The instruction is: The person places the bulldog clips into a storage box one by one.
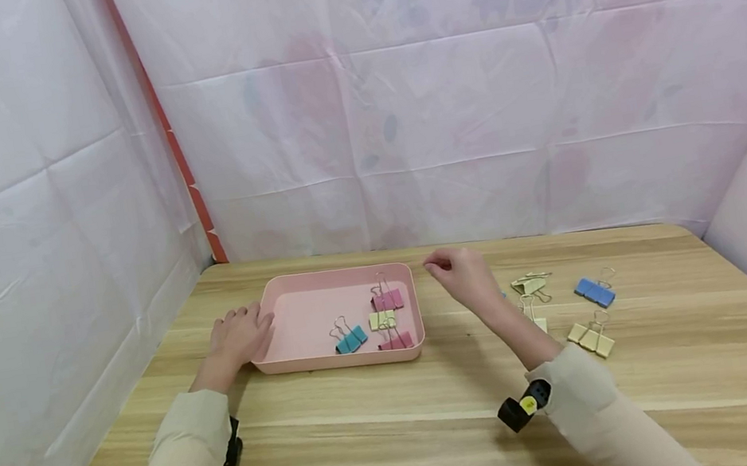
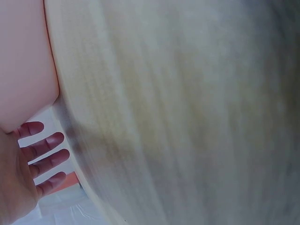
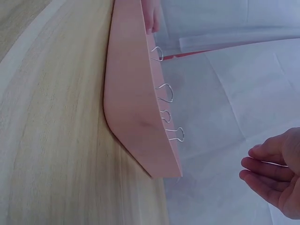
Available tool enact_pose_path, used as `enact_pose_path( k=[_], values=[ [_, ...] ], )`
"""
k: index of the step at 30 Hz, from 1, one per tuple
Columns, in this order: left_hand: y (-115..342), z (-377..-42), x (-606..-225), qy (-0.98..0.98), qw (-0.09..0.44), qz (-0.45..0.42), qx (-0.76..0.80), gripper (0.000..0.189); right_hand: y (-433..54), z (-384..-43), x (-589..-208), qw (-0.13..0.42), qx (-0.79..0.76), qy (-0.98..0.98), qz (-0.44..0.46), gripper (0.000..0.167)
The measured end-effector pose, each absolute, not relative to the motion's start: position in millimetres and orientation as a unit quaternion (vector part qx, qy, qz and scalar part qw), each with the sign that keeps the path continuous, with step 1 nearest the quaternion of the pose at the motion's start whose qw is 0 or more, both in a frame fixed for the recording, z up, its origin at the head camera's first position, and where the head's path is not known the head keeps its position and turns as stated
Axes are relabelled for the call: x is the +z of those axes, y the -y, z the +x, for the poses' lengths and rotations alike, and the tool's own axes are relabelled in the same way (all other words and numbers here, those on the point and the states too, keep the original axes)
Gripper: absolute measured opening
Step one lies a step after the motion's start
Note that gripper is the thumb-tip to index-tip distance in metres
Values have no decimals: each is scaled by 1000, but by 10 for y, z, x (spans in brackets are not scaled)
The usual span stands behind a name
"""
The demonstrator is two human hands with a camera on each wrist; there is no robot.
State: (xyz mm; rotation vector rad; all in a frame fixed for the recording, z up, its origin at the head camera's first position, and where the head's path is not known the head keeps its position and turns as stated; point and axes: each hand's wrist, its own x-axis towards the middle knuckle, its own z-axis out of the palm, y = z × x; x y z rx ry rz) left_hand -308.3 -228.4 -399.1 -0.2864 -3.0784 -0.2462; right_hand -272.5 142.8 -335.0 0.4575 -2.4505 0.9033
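Observation:
A pink tray (image 1: 320, 362) lies on the table with several binder clips inside. A teal clip (image 1: 351, 339) is near its front; a pink clip (image 1: 387, 300), a pale yellow clip (image 1: 382, 320) and another pink clip (image 1: 397, 341) line up along its right side. My left hand (image 1: 238, 337) rests against the tray's left rim, its fingers spread in the left wrist view; the thumb is partly hidden there. Beyond the tray's right edge, my right hand (image 1: 465, 277) hovers with loosely bent fingers. In the right wrist view, nothing shows between its fingertips (image 3: 258, 152).
Right of my right forearm lie a blue clip (image 1: 595, 292) and pale yellow clips, one in front (image 1: 591, 340) and one farther back (image 1: 530, 285). My forearm partly covers another yellow clip (image 1: 539, 323). White cloth (image 1: 442, 110) hangs behind the wooden table (image 1: 375, 434) and at both sides.

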Motion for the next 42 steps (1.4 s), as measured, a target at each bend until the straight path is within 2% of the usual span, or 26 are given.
enact_pose_path(
  k=[8,25,37,42],
  values=[
    [2290,-3080,-4000,992,22,-94,-82,51,-1560,-2555,-3278,262,322,897,152,8],
    [2272,-3110,-3993,992,16,-92,-80,52,-2073,-2236,-3145,239,306,917,89,13],
    [2276,-3101,-3971,992,17,-94,-86,53,-2389,-2135,-3146,191,298,934,53,19],
    [2286,-3093,-3964,991,15,-94,-90,53,-2481,-2161,-3184,151,277,948,43,22]
  ],
)
